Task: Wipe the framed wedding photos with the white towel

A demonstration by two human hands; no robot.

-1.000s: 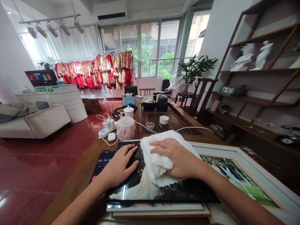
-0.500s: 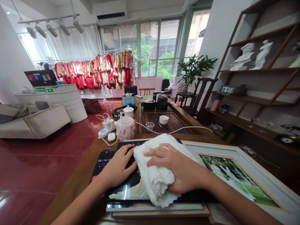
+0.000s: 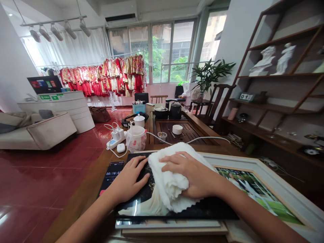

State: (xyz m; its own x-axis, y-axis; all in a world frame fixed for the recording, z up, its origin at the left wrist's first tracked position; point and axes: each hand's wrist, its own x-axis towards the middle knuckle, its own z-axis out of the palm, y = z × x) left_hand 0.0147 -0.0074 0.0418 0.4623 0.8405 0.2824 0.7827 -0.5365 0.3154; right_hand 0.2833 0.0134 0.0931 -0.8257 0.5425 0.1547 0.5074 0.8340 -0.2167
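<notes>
While L grip rests spread on blk pic, R grip holds wht cloth under palm

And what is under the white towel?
Under the towel lies a glossy dark picture; a pale patch shows near the towel. The part it covers cannot be seen.

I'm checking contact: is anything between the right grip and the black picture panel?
Yes: the white cloth, under the right grip. Nothing visible lies between the left grip and the black picture panel.
</notes>
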